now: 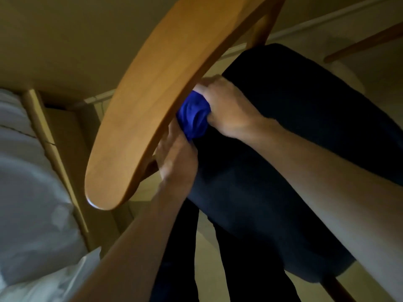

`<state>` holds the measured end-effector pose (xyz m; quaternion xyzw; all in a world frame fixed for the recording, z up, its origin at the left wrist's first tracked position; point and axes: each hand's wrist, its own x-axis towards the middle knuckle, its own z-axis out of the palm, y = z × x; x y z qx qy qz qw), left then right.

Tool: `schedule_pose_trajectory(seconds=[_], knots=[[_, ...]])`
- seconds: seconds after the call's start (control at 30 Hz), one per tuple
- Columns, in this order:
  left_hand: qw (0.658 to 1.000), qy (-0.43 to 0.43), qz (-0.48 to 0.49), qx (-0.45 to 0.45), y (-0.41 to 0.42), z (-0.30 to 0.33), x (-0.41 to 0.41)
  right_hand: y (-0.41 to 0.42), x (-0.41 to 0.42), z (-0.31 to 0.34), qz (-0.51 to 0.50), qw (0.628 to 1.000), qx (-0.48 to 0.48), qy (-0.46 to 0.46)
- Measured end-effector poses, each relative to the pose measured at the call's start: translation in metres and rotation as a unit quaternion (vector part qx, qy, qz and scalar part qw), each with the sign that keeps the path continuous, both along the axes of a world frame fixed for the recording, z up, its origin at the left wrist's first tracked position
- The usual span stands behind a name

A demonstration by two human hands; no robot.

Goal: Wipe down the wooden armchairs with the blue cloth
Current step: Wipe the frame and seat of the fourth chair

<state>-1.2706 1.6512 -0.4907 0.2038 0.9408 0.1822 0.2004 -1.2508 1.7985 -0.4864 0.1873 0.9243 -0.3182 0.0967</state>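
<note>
This looks like a bedroom, in a home or a hotel. At the left of the frame there is a bed with white bedding [32, 192] beside a wooden armchair [152, 94] with a dark cushion [283, 171].

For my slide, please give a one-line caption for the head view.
Both hands, right hand and left hand, hold a bunched blue cloth against the wooden armrest.

We've got the blue cloth [193, 118] all bunched into a wad and jammed right up against the inner edge of the wooden armchair [152, 92], whose curved light-wood back rail slants across our view above its dark padded seat [283, 160].
</note>
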Motion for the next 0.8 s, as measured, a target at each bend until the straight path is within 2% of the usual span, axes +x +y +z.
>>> schedule_pose_trajectory(seconds=[0.07, 0.13, 0.2, 0.27, 0.37, 0.5, 0.57, 0.7, 0.8], knots=[[0.999, 0.005, -0.013, -0.037, -0.001, -0.016, -0.007, -0.006, -0.022, -0.011, 0.046, 0.999, 0.01, -0.014], [0.993, 0.048, -0.056, -0.088, -0.011, -0.023, 0.0, -0.009, -0.013, -0.019, 0.085, 0.996, 0.017, -0.033], [0.993, 0.068, -0.053, -0.075, -0.026, -0.023, 0.021, -0.011, 0.021, -0.019, 0.111, 0.994, -0.012, -0.01], [0.996, 0.057, -0.044, -0.056, -0.042, -0.013, 0.06, -0.015, 0.063, -0.013, 0.148, 0.988, -0.054, 0.001], [0.992, 0.012, -0.095, -0.084, -0.064, 0.003, 0.129, -0.019, 0.131, -0.004, 0.207, 0.975, -0.069, -0.048], [0.994, -0.015, -0.101, -0.04, -0.071, 0.006, 0.14, -0.014, 0.145, 0.002, 0.231, 0.966, -0.086, -0.074], [0.999, 0.0, -0.054, -0.001, -0.072, 0.007, 0.118, -0.016, 0.115, 0.003, 0.199, 0.975, -0.087, -0.04], [0.985, 0.015, 0.169, -0.004, -0.08, -0.003, 0.058, -0.049, 0.031, -0.009, 0.168, 0.982, -0.049, 0.069], [0.968, -0.003, 0.25, -0.02, -0.079, -0.015, 0.049, -0.08, -0.004, -0.026, 0.179, 0.981, -0.021, 0.075]])
